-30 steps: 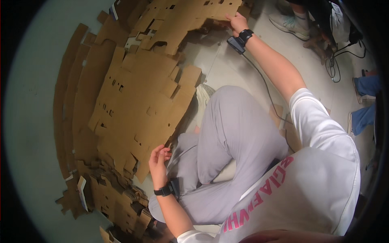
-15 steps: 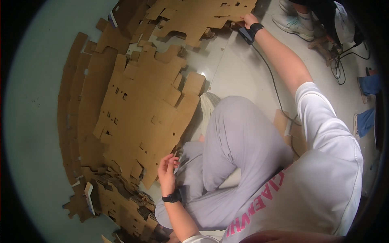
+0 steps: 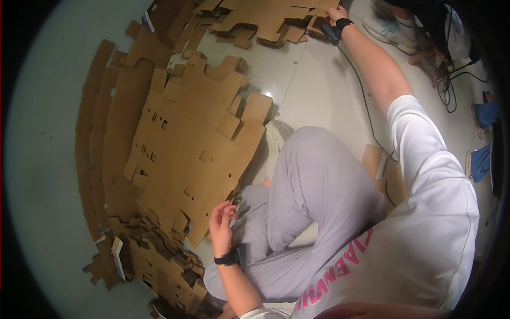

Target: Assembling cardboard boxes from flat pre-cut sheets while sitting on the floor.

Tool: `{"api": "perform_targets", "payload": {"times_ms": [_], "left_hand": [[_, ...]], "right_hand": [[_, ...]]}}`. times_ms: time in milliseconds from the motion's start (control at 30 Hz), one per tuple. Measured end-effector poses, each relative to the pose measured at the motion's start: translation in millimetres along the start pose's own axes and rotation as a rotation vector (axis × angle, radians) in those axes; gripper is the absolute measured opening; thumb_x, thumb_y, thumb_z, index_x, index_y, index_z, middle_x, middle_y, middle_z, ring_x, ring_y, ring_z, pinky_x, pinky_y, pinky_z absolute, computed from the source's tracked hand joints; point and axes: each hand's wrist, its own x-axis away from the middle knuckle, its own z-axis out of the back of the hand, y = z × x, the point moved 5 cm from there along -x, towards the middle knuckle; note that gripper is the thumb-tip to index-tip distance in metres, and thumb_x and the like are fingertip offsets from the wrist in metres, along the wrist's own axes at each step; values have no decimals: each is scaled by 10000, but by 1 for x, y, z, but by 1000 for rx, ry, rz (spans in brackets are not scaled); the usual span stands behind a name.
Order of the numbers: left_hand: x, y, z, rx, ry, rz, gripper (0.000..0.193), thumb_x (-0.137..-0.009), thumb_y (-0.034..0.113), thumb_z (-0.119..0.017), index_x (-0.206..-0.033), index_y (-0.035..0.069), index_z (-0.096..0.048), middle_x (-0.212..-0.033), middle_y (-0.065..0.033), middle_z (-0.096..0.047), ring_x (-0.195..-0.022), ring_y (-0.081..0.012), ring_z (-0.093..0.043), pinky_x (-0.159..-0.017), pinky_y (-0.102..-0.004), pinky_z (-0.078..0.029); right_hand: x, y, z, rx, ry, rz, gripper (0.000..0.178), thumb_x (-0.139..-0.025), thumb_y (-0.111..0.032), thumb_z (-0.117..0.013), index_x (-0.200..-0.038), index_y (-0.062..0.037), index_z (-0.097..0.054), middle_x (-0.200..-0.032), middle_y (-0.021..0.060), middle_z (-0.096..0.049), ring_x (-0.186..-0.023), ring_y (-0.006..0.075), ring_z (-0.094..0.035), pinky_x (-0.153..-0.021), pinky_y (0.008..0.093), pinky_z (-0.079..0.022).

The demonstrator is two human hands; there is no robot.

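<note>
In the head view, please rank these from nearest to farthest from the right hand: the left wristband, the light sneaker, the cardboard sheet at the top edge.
From the right hand:
1. Cardboard sheet: in its fingers, extending left.
2. Light sneaker: just to its right, on the floor.
3. Left wristband: far down and left.

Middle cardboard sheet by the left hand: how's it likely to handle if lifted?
The cardboard sheet is probably light for its size, being flat board. It'll likely flex along the crease near its right edge. Its projecting tabs may snag on neighbouring pieces.
</note>
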Motion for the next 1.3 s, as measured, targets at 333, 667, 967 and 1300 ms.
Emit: {"api": "perform_targets", "payload": {"times_ms": [333, 667, 967, 1300], "left_hand": [[-1, 7, 4, 14, 30, -90, 249, -1031, 134, -553, -1212, -28, -602, -1059, -101, -690, -885, -141, -636, -808, -270, -505], [86, 91, 174, 183, 750, -496, 326, -998, 217, -600, -1262, 28, -576, -1170, -90, -651, -1086, -194, -620, -897, -341, -482], [-8, -94, 275, 89, 750, 134, 698, -832, 351, -703, -1391, -26, -522, -1424, -158, -523, -1305, -285, -467, -1002, -424, -430], [-71, -226, 347, 249, 576, 355, 732, -866, 377, -677, -1473, 19, -477, -1524, -251, -434, -1302, -309, -516, -1048, -417, -418]], "right_hand": [[40, -28, -8, 535, -54, 84, 539, -905, -211, -658, -1402, -72, -499, -1060, 191, -680, -779, 280, -678, -652, 362, -549], [251, -104, -120, 881, -630, 562, 467, -889, -298, -661, -1275, -36, -638, -1211, 152, -693, -1107, 304, -659, -968, 404, -509], [495, -158, -269, 1116, -1452, 331, 491, -889, -502, -630, -895, -22, -736, -848, 102, -741, -670, 184, -719, -572, 315, -563], [488, -83, -250, 1886, -1369, 415, 628, -780, -530, -752, -1175, -42, -735, -1191, 150, -720, -1106, 290, -682, -941, 396, -523]]}}
